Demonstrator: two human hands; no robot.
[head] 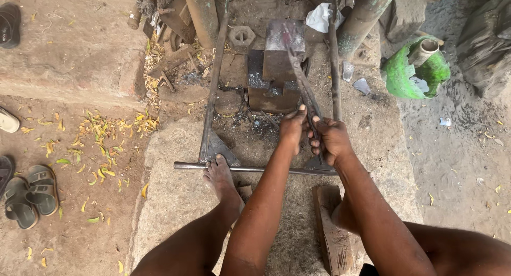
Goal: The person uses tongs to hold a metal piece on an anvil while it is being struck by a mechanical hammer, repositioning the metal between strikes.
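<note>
From my head camera, I see both hands closed around the long handles of a pair of iron tongs (304, 87): my left hand (292, 128) grips one handle near its end, my right hand (331, 140) wraps the other just beside it, the two hands almost touching. The tongs slant up and away, their tips resting on top of a steel anvil block (283, 47), which stands on a darker stepped base (272, 92) set in ash and grit. A rusty metal frame (213, 95) of bars with triangular corner plates surrounds the block on the stone slab (170, 196). My bare left foot (219, 175) presses on the frame's near bar. A green cylinder (415, 68) lies to the right; sandals (32, 193) rest on the dirt at left among yellow leaves (101, 132).
</note>
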